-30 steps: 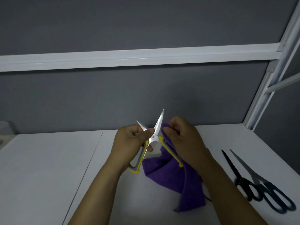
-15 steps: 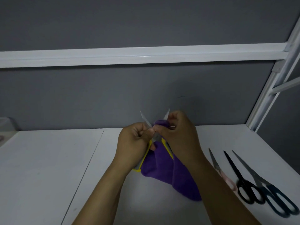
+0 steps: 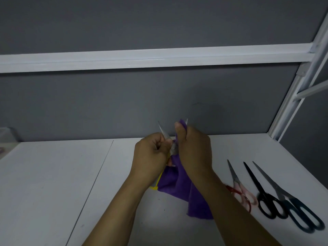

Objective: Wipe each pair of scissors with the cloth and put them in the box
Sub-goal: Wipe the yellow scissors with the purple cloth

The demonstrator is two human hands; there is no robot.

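Curled tight, my left hand [image 3: 150,155] grips the yellow-handled scissors [image 3: 164,133] by the handles. The blades are spread apart and point up and away from me. My right hand [image 3: 193,153] pinches the purple cloth [image 3: 177,181] between thumb and fingers around the right blade, so only its tip shows above the fabric. The rest of the cloth hangs down between my forearms, above the white table [image 3: 53,174]. One yellow handle end pokes out below my left hand, against the cloth.

To my right, three more pairs lie side by side on the table, blades pointing away from me. The pink-handled scissors [image 3: 237,181] are nearest my right forearm, the black-handled scissors [image 3: 262,192] lie beside them, and the dark blue-handled scissors [image 3: 277,187] are outermost.
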